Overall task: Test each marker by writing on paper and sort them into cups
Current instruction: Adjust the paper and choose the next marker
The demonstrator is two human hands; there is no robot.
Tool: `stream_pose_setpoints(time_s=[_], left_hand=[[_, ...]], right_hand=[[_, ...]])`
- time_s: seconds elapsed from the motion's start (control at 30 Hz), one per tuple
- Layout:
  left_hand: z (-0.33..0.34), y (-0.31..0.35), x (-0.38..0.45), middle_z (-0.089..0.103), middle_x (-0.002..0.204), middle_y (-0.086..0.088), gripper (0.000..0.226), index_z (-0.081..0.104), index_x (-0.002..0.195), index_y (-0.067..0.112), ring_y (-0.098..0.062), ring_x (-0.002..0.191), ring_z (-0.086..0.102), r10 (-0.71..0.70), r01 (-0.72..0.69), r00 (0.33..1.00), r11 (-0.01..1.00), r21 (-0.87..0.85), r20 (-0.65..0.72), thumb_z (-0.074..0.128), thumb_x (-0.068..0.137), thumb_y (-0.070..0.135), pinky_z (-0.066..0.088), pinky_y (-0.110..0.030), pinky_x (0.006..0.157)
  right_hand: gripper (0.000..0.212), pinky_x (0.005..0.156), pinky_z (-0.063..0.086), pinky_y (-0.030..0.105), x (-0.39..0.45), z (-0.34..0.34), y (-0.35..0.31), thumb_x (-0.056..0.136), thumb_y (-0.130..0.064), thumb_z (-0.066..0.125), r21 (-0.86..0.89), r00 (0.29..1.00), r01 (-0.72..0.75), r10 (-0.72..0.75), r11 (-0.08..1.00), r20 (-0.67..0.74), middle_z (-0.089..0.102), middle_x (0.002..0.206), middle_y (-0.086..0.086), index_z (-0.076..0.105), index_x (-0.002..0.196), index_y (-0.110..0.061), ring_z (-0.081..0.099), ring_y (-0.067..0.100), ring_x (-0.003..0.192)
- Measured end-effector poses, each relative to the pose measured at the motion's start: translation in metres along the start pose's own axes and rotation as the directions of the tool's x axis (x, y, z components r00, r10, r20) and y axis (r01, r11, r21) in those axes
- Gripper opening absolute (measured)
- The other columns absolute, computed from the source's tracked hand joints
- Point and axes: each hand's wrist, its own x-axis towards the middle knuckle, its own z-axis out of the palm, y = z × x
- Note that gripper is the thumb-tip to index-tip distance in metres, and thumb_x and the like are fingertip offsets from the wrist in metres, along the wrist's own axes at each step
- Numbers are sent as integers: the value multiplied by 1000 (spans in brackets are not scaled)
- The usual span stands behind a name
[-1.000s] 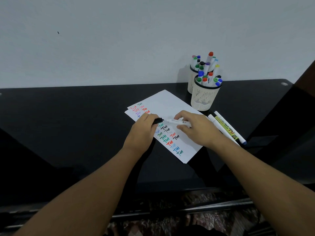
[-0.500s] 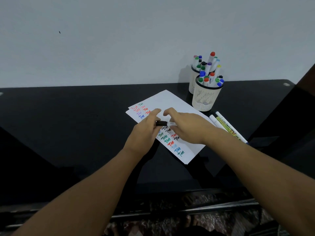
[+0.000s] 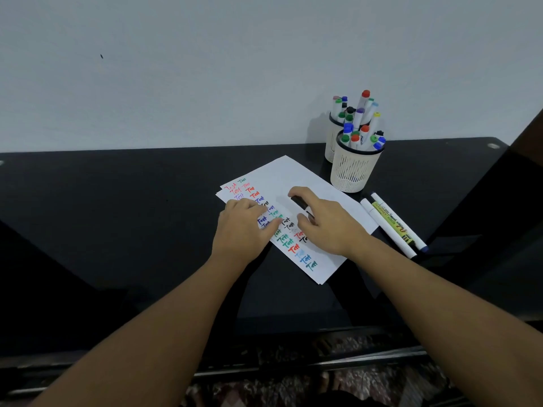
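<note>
A person's right hand (image 3: pixel 326 224) pinches a black marker (image 3: pixel 300 203) over the paper (image 3: pixel 296 177); the left hand (image 3: pixel 244 227) presses flat on the sheet's left; a steady sheet should give a clean test stroke; cups (image 3: pixel 354 171) stand far right.

Black glossy table (image 3: pixel 117 218): paper (image 3: pixel 288 174), two cups (image 3: pixel 354 171), two loose markers (image 3: pixel 390 224).

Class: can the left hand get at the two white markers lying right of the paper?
Probably not easily: the left hand presses the white paper, and the right hand, holding a black-capped marker, lies between it and the two white markers.
</note>
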Motion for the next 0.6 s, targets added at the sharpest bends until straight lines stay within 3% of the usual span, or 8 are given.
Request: stream_pose_setpoints(time_s=[0.13,0.33,0.43,0.53,0.6], left_hand=[[0,-1,0,63,125,4,54,70,127,20,-19,119,47,-11,11,1000,1000,-11,18,63,92,60,40,-34,97],[-1,0,2,63,126,4,55,70,128,20,-19,119,47,-26,27,999,1000,-12,26,63,91,60,42,-36,99],[-1,0,2,63,126,5,55,70,128,20,-18,120,46,-30,30,999,999,-15,30,63,91,60,41,-35,100],[0,-1,2,62,125,6,54,69,128,21,-17,119,46,-27,28,999,999,-22,25,62,91,60,41,-35,99],[-1,-1,1,62,124,7,54,69,130,22,-17,118,46,-24,25,999,999,-25,23,62,91,60,41,-35,100]], right_hand=[[39,71,53,43,-1,1,0,103,-25,52,18,999,-12,13,1000,-45,58,71,1,38,136,-40,57,17,65],[40,65,49,39,-1,3,0,99,-24,53,34,996,-25,28,999,-81,60,73,1,39,132,-41,57,17,62],[42,70,49,37,-5,4,1,100,-20,50,123,990,-55,70,991,-120,65,88,1,40,135,-40,60,16,69],[50,80,46,25,-10,1,3,106,-14,41,240,988,-78,107,968,-114,60,114,-13,38,146,-43,60,10,87],[45,85,50,21,-11,-3,7,109,-13,38,360,986,-105,143,927,-80,55,125,-16,48,139,-45,60,6,88]])
